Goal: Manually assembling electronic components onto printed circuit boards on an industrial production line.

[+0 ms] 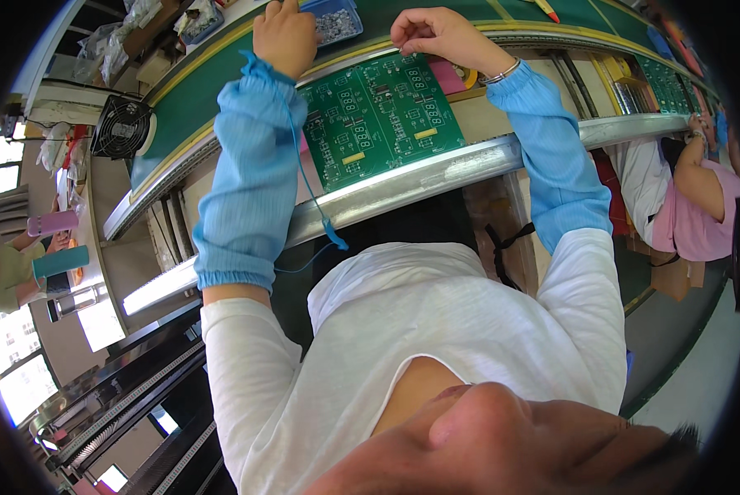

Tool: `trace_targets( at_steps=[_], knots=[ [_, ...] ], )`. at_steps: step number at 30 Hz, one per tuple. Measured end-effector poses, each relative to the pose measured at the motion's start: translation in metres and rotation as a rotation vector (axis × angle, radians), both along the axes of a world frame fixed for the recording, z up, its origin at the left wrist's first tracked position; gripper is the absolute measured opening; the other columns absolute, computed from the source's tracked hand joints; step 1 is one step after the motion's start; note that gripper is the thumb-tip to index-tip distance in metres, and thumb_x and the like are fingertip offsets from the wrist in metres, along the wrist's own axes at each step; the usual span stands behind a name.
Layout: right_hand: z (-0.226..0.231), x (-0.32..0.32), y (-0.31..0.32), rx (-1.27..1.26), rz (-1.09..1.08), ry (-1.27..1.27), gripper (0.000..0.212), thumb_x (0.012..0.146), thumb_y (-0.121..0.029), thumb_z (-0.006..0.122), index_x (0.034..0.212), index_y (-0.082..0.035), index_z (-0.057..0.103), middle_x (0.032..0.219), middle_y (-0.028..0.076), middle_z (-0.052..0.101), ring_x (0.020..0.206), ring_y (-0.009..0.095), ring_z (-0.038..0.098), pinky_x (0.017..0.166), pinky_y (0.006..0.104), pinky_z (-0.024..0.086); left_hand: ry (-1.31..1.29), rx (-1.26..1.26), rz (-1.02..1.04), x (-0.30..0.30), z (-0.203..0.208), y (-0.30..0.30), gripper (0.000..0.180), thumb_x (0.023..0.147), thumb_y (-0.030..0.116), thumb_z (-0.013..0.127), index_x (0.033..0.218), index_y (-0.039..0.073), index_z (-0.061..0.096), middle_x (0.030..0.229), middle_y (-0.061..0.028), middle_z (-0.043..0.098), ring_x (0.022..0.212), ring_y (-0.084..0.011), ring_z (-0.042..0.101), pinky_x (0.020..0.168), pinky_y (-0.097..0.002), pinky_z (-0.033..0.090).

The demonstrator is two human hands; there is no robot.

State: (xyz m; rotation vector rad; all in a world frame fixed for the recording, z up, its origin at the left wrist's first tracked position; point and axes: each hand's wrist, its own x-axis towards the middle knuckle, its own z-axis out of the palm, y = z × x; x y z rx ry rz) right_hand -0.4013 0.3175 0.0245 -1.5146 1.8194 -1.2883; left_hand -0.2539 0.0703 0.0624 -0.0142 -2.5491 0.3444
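Observation:
A green circuit board (379,115) with white digit displays and yellow parts rests across the metal rails in front of me. Over its far edge is my right hand (440,37), thumb and forefinger pinched together; anything between the fingertips is too small to make out. My left hand (286,41) is beyond the board's far left corner, beside a blue bin (355,21) of small pale parts. Its fingers are curled, and the tips are hidden, so what they hold does not show. A blue cord (302,165) hangs from my left wrist.
A metal rail (419,175) runs along the near side of the board. At the left stands a black fan (122,125). Pink material and a yellow roll (469,78) lie right of the board. More boards (665,85) and another person (700,194) are at the far right.

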Motion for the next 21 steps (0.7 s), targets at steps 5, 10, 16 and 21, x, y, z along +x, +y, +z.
trace_targets(
  at_steps=[5, 10, 16, 21],
  knots=[
    [0.003, 0.0, 0.002, 0.015, 0.004, 0.067, 0.018, 0.091, 0.003, 0.068, 0.108, -0.002, 0.064, 0.097, 0.002, 0.068, 0.089, 0.01, 0.065, 0.084, 0.0254, 0.055, -0.281, 0.032, 0.072, -0.022, -0.019, -0.022, 0.016, 0.086, 0.026, 0.075, 0.099, 0.017, 0.075, 0.109, -0.0053, 0.066, 0.108, -0.0291, 0.061, 0.087, -0.0483, 0.045],
    [0.014, 0.013, 0.007, 0.091, 0.035, 0.248, 0.016, 0.091, 0.003, 0.069, 0.106, -0.001, 0.064, 0.094, 0.004, 0.068, 0.087, 0.011, 0.065, 0.083, 0.0266, 0.056, -0.248, 0.101, 0.104, -0.026, -0.027, -0.02, 0.018, 0.088, 0.03, 0.072, 0.099, 0.015, 0.075, 0.106, -0.0061, 0.069, 0.107, -0.03, 0.063, 0.086, -0.0489, 0.045],
    [0.008, 0.009, 0.015, 0.127, 0.058, 0.348, 0.012, 0.087, 0.001, 0.071, 0.097, -0.001, 0.066, 0.085, 0.008, 0.068, 0.08, 0.018, 0.066, 0.075, 0.0319, 0.055, -0.071, 0.296, -0.113, -0.007, -0.017, -0.007, 0.018, 0.091, 0.022, 0.068, 0.101, 0.009, 0.074, 0.096, -0.0096, 0.071, 0.092, -0.0355, 0.068, 0.077, -0.0457, 0.052],
    [0.009, 0.011, 0.016, 0.169, 0.061, 0.35, 0.011, 0.087, 0.002, 0.071, 0.096, -0.001, 0.066, 0.083, 0.008, 0.067, 0.079, 0.018, 0.065, 0.073, 0.0331, 0.054, -0.026, 0.742, -0.304, 0.047, -0.001, 0.014, 0.017, 0.09, 0.013, 0.071, 0.104, 0.004, 0.075, 0.087, -0.0104, 0.072, 0.077, -0.0285, 0.07, 0.068, -0.038, 0.054]
  ],
)
